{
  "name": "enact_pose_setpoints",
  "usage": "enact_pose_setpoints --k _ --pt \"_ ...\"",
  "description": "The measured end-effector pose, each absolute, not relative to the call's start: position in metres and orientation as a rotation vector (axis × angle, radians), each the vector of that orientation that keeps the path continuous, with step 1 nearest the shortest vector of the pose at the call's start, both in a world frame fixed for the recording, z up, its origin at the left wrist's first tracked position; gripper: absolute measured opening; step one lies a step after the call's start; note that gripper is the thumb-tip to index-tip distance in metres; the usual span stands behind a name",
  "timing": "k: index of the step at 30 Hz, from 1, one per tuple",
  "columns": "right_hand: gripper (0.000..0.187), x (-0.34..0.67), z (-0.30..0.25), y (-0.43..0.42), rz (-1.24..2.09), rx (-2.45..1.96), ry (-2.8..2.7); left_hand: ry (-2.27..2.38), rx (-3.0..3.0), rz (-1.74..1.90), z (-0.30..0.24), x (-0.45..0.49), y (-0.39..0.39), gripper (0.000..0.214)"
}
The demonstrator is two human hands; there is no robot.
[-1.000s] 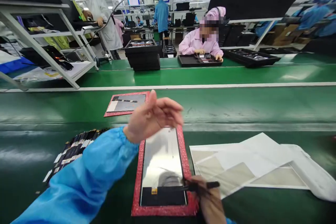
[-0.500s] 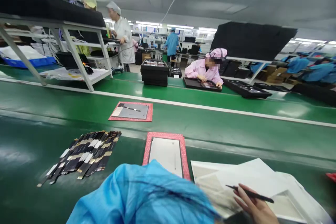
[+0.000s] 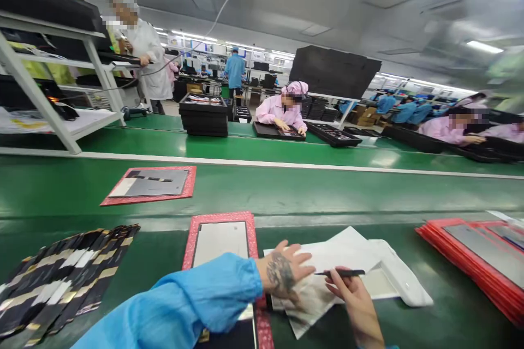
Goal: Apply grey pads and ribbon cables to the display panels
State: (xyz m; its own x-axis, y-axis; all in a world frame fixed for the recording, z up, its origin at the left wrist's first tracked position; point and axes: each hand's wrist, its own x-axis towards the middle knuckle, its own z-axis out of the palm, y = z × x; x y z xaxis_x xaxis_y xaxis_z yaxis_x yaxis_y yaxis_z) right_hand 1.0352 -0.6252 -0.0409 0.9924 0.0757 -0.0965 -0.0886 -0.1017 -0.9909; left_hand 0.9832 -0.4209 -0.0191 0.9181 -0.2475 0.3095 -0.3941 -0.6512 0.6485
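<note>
My left hand (image 3: pixel 284 275) reaches across a red-framed panel (image 3: pixel 221 240) and presses its fingers onto crumpled white film sheets (image 3: pixel 347 259) on the green belt. My right hand (image 3: pixel 354 297) sits just right of it, pinching thin black tweezers (image 3: pixel 341 272) that point left over the sheets. The blue sleeve (image 3: pixel 192 305) of my left arm hides the near half of the panel.
Several black flex strips (image 3: pixel 61 278) lie fanned at the near left. Another red-framed panel (image 3: pixel 151 184) rests farther up the belt. A stack of red-framed panels (image 3: pixel 478 253) sits at the right. Across the line, people in pink and white work over black trays (image 3: pixel 204 114).
The view has swung right, bringing the red stack into sight. My left hand came down from above the panel onto the white sheets. My right hand with the tweezers moved beside it.
</note>
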Motion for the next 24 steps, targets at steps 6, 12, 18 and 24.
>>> enact_pose_setpoints --k 6,12,18,24 --pt "0.034 1.037 -0.054 -0.621 0.189 -1.675 -0.024 -0.686 2.325 0.186 -0.048 1.022 -0.392 0.072" --pt "0.045 1.043 -0.066 -0.618 0.214 -1.667 0.032 -0.676 2.443 -0.387 -0.035 1.03 -0.385 0.103" --pt "0.048 1.042 -0.069 -0.617 0.248 -1.644 0.06 -0.698 2.514 -0.57 -0.026 1.03 -0.385 0.109" --pt "0.047 1.039 -0.063 -0.612 0.216 -1.652 0.055 -0.658 2.479 -0.565 -0.029 1.029 -0.385 0.11"
